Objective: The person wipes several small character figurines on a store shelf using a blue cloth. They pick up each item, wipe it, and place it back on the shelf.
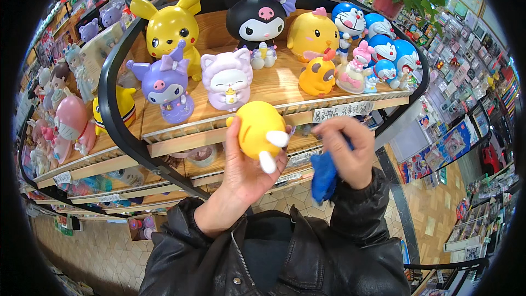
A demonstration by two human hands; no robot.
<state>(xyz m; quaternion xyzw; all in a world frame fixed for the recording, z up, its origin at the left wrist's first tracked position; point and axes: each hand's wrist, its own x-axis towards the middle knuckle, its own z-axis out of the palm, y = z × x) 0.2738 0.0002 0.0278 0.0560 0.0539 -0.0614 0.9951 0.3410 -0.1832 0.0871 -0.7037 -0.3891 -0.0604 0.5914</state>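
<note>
Centre: a yellow figurine (255, 127), cupped in the curled left hand (245, 171). At three o'clock, the half-curled right hand (350, 151) grips a blue cloth (324, 180). The figurine looks light, stiff, smooth (perhaps chippable); best held around its rounded body.

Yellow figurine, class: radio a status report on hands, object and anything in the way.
Left hand holding yellow figurine. Right hand holding blue cloth. Other figurines crowd the shelf beyond.
</note>
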